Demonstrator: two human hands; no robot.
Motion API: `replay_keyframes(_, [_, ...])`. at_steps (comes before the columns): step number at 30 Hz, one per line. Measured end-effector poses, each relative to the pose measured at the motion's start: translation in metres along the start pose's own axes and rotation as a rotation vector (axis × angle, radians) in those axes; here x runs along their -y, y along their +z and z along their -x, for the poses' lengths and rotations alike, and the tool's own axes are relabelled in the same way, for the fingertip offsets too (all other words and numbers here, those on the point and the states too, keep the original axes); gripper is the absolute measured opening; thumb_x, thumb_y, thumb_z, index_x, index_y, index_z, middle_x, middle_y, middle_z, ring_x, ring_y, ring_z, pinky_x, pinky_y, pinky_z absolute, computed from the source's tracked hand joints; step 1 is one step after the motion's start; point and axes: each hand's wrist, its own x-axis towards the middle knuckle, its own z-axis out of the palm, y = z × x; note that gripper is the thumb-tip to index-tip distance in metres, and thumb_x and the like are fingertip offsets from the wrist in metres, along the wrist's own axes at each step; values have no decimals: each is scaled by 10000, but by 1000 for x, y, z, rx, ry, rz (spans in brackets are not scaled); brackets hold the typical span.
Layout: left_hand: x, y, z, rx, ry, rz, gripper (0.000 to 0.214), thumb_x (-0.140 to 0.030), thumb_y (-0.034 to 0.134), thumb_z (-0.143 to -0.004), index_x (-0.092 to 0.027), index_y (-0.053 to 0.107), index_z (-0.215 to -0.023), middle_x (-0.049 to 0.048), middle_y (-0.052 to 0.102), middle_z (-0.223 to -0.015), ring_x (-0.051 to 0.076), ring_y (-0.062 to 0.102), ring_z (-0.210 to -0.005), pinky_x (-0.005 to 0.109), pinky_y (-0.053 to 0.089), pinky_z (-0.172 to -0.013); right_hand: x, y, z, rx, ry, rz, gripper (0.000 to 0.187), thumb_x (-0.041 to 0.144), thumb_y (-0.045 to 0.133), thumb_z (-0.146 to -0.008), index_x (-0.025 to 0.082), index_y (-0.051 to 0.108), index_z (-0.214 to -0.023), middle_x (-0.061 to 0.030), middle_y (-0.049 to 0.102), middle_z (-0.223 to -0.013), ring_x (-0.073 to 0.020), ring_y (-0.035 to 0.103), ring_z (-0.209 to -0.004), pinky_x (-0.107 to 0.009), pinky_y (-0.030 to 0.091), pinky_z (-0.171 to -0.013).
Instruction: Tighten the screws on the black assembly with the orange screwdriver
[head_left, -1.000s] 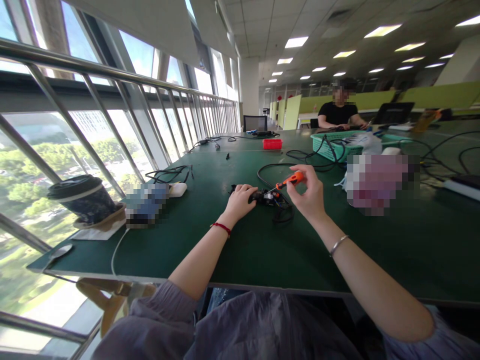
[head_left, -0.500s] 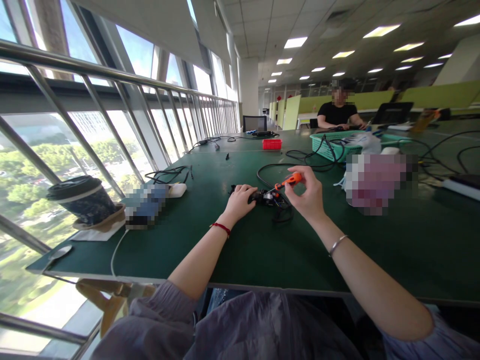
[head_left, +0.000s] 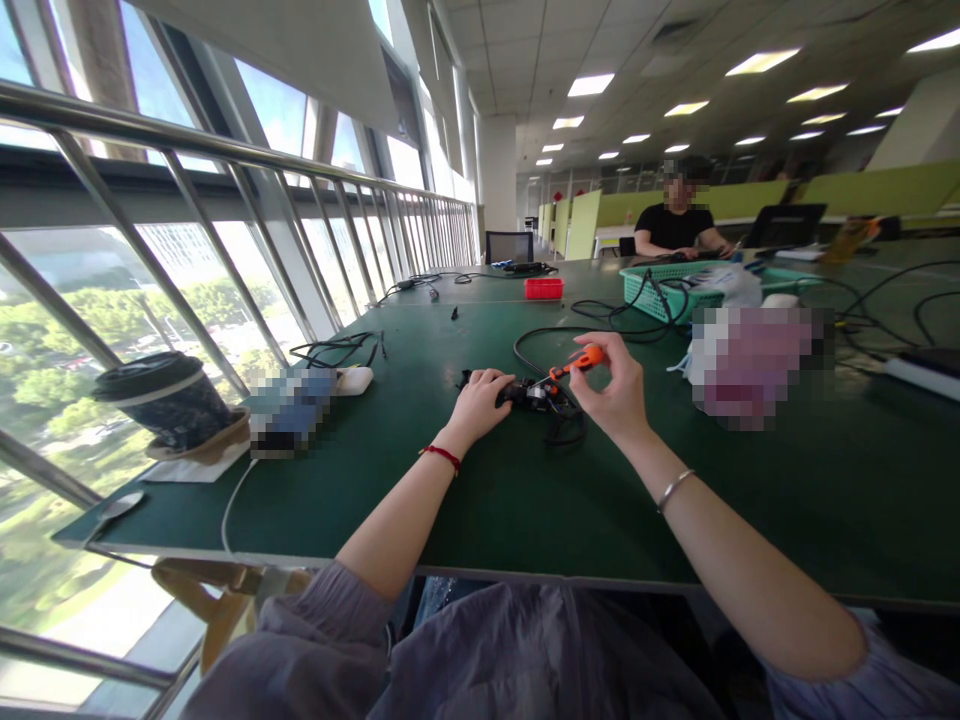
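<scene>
My left hand (head_left: 481,405) is wrapped over the left part of a black device (head_left: 536,397) with wires and small parts showing, which lies on the green table. An orange-handled screwdriver (head_left: 583,361) is pinched between the thumb and fingers of my right hand (head_left: 616,390). It slants down to the left, its tip at the device's exposed middle; whether the tip sits in a screw is too small to tell. A black cable (head_left: 564,430) loops beside the device, just below the screwdriver. My left palm hides part of the device.
A green basket (head_left: 679,297) with cables and a plastic bag stands at the back right, behind a blurred pink item (head_left: 754,365). A small red box (head_left: 544,289) sits farther back. Left are a lidded cup (head_left: 169,400), a white case (head_left: 355,380) and cables. A person (head_left: 679,225) sits across the table.
</scene>
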Motion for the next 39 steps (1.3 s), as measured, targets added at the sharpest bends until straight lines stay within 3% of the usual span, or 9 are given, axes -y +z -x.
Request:
replay_keyframes(2, [0, 0, 0, -2, 2, 4, 464, -181, 568, -824, -181, 580, -1287, 75, 589, -1236, 267, 466, -1189, 390, 444, -1039, -1, 0, 0, 0, -3, -10, 277, 205, 591, -717, 215, 569, -993, -17, 628, -850, -159, 598, -691, -303, 504, -698])
replay_keyframes(6, [1, 2, 0, -4, -2, 14, 460, -191, 572, -828, -181, 580, -1288, 79, 587, -1234, 268, 462, -1193, 397, 443, -1043, 0, 0, -1, 32, 61, 25, 129, 285, 610, -763, 217, 590, -871, 19, 583, -671, -132, 545, -554, -271, 469, -585])
replay_keyframes(9, [1, 2, 0, -2, 1, 17, 461, -194, 576, -828, -168, 580, -1288, 84, 584, -1241, 271, 458, -1195, 401, 435, -1052, 1, 0, -1, 27, 77, 61, 123, 338, 615, -779, 218, 588, -778, 22, 574, -620, -128, 541, -536, -264, 454, -572])
replay_keyframes(12, [2, 2, 0, 1, 5, 14, 466, -191, 572, -829, -165, 576, -1295, 86, 583, -1244, 273, 457, -1195, 402, 438, -1049, 2, 0, -1, 17, 76, 38, 150, 302, 618, -762, 220, 586, -883, 35, 557, -644, -121, 534, -529, -258, 456, -563])
replay_keyframes(17, [2, 2, 0, -1, 11, 16, 470, -187, 573, -824, -164, 577, -1294, 86, 584, -1240, 274, 458, -1192, 402, 437, -1049, 1, 1, -1, -14, 15, -27, 287, 229, 602, -735, 216, 555, -1017, 2, 601, -792, -146, 588, -650, -295, 506, -684])
replay_keyframes(24, [3, 3, 0, -5, 6, 26, 466, -197, 575, -823, -183, 575, -1289, 84, 580, -1240, 272, 456, -1195, 413, 435, -1050, 2, 0, -1, 15, 89, 58, 107, 327, 608, -782, 222, 584, -783, 35, 549, -601, -118, 521, -507, -260, 454, -566])
replay_keyframes(27, [3, 2, 0, 0, 10, 24, 470, -194, 571, -824, -180, 572, -1294, 85, 578, -1240, 269, 457, -1192, 405, 435, -1050, 2, 0, -1, 11, 83, 29, 152, 294, 615, -766, 222, 582, -896, 36, 562, -642, -122, 539, -524, -260, 463, -562])
replay_keyframes(32, [2, 1, 0, 4, 12, 26, 474, -189, 569, -823, -175, 570, -1297, 82, 579, -1241, 267, 453, -1197, 395, 428, -1058, 0, 1, -1, -21, -2, -25, 270, 228, 592, -747, 217, 550, -1013, -22, 626, -856, -166, 617, -721, -307, 518, -708])
replay_keyframes(39, [2, 0, 0, 13, -1, 29, 470, -199, 568, -827, -179, 570, -1296, 86, 572, -1248, 266, 452, -1205, 401, 427, -1062, 3, -1, -1, 25, 111, 38, 139, 319, 621, -781, 217, 569, -860, 59, 502, -577, -105, 489, -476, -243, 422, -516])
